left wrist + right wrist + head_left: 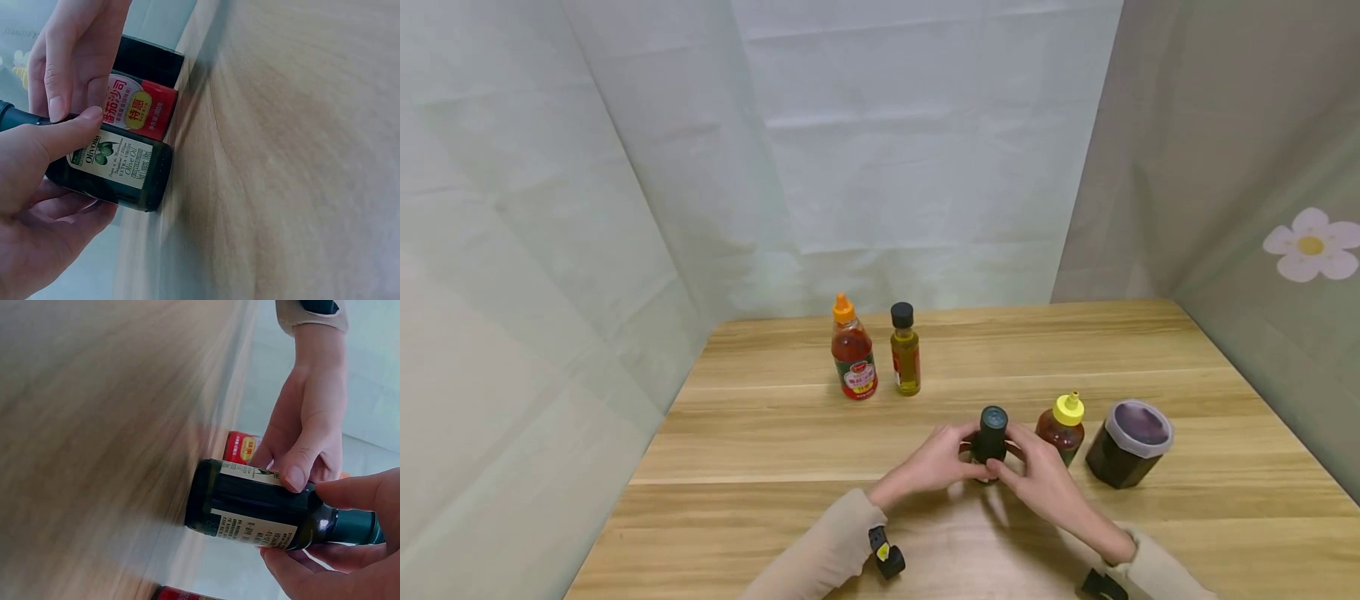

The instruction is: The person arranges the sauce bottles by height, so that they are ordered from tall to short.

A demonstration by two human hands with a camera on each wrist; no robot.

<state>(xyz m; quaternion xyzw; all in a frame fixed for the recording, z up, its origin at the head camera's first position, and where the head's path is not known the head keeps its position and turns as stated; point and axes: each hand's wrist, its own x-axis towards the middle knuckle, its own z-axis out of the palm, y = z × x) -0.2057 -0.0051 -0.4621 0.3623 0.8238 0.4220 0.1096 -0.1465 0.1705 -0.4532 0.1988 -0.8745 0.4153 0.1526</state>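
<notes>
Head view, with both wrist views: two hands on a dark green Olivoila olive oil bottle (993,427). The left hand (946,460) curls round one side, its thumb at the label's upper edge; the right hand (1043,477) curls round the shoulder and neck from the opposite side. Neither is spread wide. Thumbs lie in front and fingers behind, an arrangement that probably steadies the narrow body. The bottle is upright between the hands, its base close to the table (730,442); whether it bears on the surface, I cannot tell from where I stand. Just right of the right hand is a yellow-capped tomato ketchup bottle (1062,435), with a black faceted container (1122,460) farther right. Beyond the left hand and to its left stand an orange-capped sauce bottle (853,358) and a black-capped oil bottle (906,362), apart enough, it seems, to leave the fingers room.
</notes>
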